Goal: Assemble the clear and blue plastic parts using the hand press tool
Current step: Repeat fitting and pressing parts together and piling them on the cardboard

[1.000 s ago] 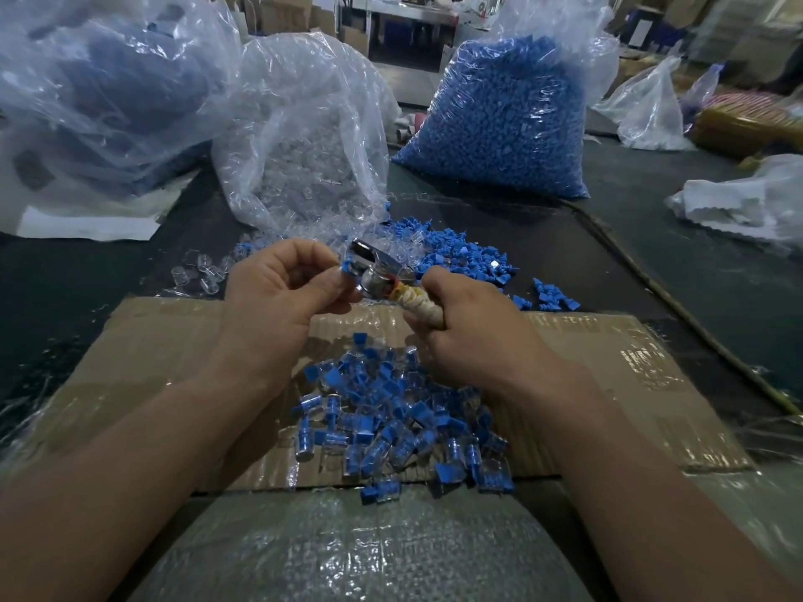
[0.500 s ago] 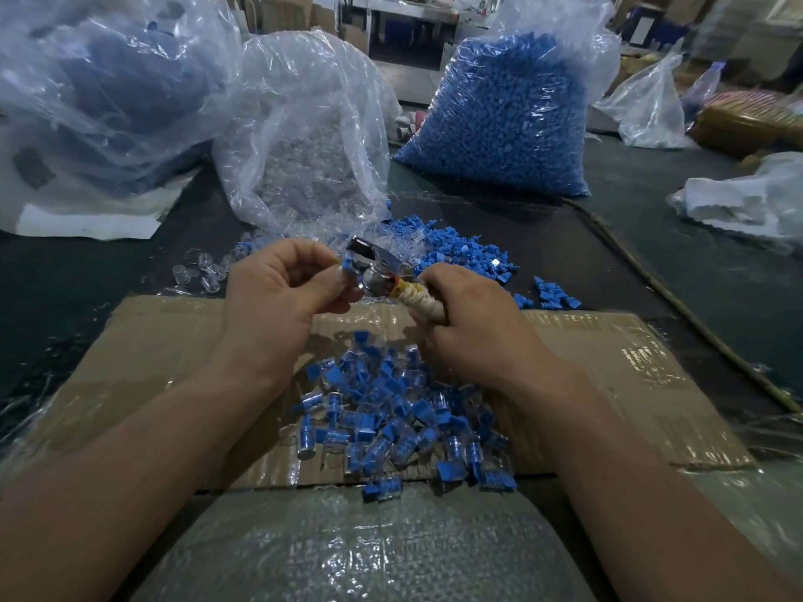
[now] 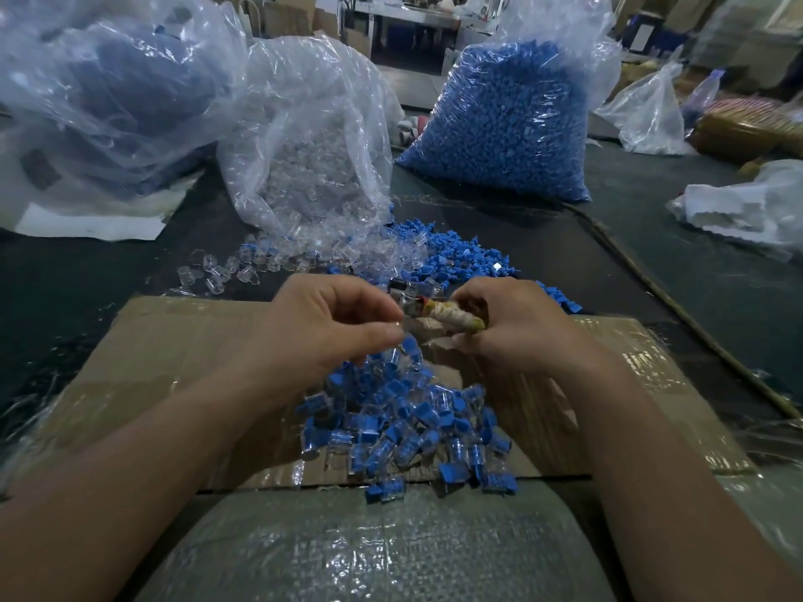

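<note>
Hand press tool [image 3: 428, 309] sits between my two hands: metal head toward the left one, wrapped handle inside my right hand [image 3: 517, 328], which is closed round it. Left hand [image 3: 330, 328] pinches thumb to fingertips at the tool's mouth; whether a part is in that pinch I cannot tell, too small and blurred. Risk as I judge it: a part seated crooked gets squeezed skew or pops out, or a fingertip stays in the jaws. Finished pieces [image 3: 408, 423] look like clear shells with blue caps, heaped on the cardboard [image 3: 182, 341] below both hands. Beyond the hands, loose clear parts [image 3: 217, 271] left, loose blue parts [image 3: 456, 254] right, supply bags further out.
</note>
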{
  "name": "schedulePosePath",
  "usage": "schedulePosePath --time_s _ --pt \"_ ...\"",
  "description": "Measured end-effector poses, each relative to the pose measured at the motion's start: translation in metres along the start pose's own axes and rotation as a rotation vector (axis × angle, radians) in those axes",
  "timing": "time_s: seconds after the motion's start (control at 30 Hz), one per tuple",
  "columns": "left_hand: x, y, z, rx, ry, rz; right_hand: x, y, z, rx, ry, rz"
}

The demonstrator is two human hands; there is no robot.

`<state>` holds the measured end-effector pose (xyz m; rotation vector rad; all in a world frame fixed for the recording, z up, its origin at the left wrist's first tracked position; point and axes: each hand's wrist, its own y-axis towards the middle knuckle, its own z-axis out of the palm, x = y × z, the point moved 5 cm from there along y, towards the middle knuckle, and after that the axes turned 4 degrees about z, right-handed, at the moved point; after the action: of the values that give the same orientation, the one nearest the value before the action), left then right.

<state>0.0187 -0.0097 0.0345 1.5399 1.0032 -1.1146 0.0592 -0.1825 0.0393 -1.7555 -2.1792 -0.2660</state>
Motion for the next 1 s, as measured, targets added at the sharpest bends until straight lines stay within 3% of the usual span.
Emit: schedulePosePath --time_s 0.17,0.23,0.37,0.43,0.57,0.73,1.0 --pt "-0.006 -0.002 0.007 0.112 0.055 0.057 -0.001 -0.001 0.002 0.067 0.043 0.023" --pt "-0.006 -0.002 0.004 0.083 0.057 0.066 -0.002 -0.001 0.004 0.083 0.029 0.021" --pt "0.003 0.006 -0.021 -0.214 0.129 0.076 -0.005 -0.001 0.006 0.125 0.026 0.036" --pt "0.008 0.011 -0.038 -0.383 0.273 0.099 -0.006 -0.001 0.008 0.156 0.019 0.036" --pt "0.017 0.018 -0.054 -0.487 0.555 0.109 -0.009 -0.004 0.007 0.177 0.039 0.026" --pt "0.033 0.030 -0.046 -0.256 0.888 0.071 -0.008 -0.003 0.005 0.119 0.013 0.039" --pt "0.048 0.038 -0.038 -0.015 1.002 0.009 -0.004 -0.002 0.006 0.105 -0.019 0.023"
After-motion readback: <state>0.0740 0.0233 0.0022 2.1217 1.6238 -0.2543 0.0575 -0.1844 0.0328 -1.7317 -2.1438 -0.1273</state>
